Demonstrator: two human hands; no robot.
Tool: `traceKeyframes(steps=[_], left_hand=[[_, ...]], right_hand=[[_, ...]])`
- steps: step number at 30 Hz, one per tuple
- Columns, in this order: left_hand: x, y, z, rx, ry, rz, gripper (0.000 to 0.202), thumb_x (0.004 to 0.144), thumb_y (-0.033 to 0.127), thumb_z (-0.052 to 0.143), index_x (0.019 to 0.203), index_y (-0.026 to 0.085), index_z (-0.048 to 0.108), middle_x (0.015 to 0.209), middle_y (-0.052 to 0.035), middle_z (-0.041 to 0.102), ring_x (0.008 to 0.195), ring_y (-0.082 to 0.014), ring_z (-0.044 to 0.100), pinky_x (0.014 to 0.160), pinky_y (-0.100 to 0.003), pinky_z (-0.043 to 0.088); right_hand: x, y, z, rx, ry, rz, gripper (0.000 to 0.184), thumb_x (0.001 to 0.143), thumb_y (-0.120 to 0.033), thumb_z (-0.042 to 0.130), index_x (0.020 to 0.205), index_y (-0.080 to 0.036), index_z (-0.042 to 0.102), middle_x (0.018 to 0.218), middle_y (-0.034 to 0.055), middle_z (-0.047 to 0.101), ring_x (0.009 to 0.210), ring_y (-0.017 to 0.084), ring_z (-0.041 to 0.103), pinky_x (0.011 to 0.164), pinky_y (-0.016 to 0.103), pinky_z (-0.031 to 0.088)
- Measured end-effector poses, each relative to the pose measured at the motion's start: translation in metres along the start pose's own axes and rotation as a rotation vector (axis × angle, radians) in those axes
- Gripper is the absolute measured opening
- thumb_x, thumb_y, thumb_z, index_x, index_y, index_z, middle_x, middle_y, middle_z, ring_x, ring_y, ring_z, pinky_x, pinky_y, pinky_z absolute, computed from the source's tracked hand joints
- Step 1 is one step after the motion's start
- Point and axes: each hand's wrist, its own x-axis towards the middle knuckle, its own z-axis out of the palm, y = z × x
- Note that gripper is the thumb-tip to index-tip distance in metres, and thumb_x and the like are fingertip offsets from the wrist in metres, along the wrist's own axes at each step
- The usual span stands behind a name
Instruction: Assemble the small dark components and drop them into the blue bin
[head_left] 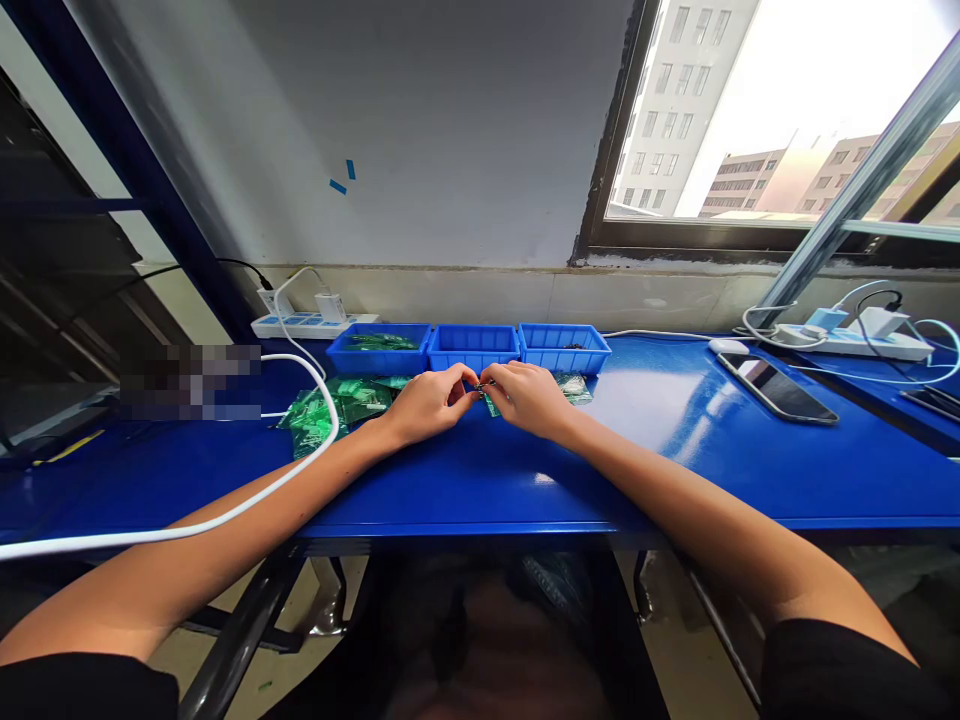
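My left hand (429, 405) and my right hand (529, 398) meet above the blue table, just in front of the bins. Both are closed, with thumbs and fingertips pinching a small dark part (480, 387) between them; it is too small to name. A bit of green (492, 406) shows beneath my right fingers, and I cannot tell whether it belongs to that part. Green plastic packets (360, 398) lie by my left wrist. Behind my right hand rests a clear bag (575, 388) with pale contents.
Three blue bins stand in a row: the left bin (337, 357) holds green pieces, the middle bin (474, 358) and the right bin (566, 360) with small dark bits. A white cable (225, 527) crosses over my left forearm. A phone (776, 385) and power strips (892, 345) lie right.
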Motion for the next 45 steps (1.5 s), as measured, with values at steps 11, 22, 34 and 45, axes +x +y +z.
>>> traceKeyframes(steps=[11, 22, 34, 45], left_hand=[[0.0003, -0.0012, 0.0014, -0.004, 0.033, 0.007, 0.021, 0.078, 0.038, 0.049, 0.086, 0.019, 0.053, 0.060, 0.0027, 0.060, 0.051, -0.0124, 0.054, 0.049, -0.022, 0.035], [-0.0001, -0.0001, 0.0013, -0.001, 0.031, 0.015, 0.023, 0.081, 0.041, 0.044, 0.083, 0.019, 0.053, 0.058, 0.0023, 0.058, 0.050, -0.0122, 0.052, 0.050, -0.022, 0.035], [-0.0002, -0.0011, 0.0018, 0.002, 0.018, 0.014, 0.026, 0.083, 0.043, 0.043, 0.085, 0.019, 0.055, 0.060, 0.0016, 0.060, 0.051, -0.0127, 0.053, 0.050, -0.022, 0.035], [-0.0002, -0.0001, 0.0012, 0.008, 0.032, -0.010, 0.018, 0.079, 0.035, 0.050, 0.087, 0.019, 0.054, 0.061, 0.0023, 0.061, 0.052, -0.0126, 0.054, 0.050, -0.022, 0.035]], right_hand=[[-0.0004, 0.0000, -0.0002, 0.012, -0.008, -0.017, 0.018, 0.091, -0.023, 0.044, 0.096, -0.017, 0.061, 0.092, 0.0058, 0.069, 0.087, 0.017, 0.062, 0.071, 0.025, 0.038], [-0.0004, -0.0020, -0.0025, 0.024, -0.016, 0.000, 0.019, 0.089, -0.022, 0.046, 0.102, -0.017, 0.058, 0.092, 0.0058, 0.069, 0.087, 0.017, 0.062, 0.072, 0.026, 0.039], [0.0003, -0.0009, -0.0015, 0.018, -0.025, 0.003, 0.018, 0.091, -0.020, 0.043, 0.099, -0.017, 0.058, 0.093, 0.0066, 0.069, 0.087, 0.017, 0.061, 0.071, 0.025, 0.038], [-0.0003, -0.0016, -0.0018, -0.012, -0.039, 0.018, 0.021, 0.092, -0.023, 0.040, 0.099, -0.016, 0.059, 0.090, 0.0069, 0.068, 0.086, 0.017, 0.061, 0.071, 0.025, 0.038]])
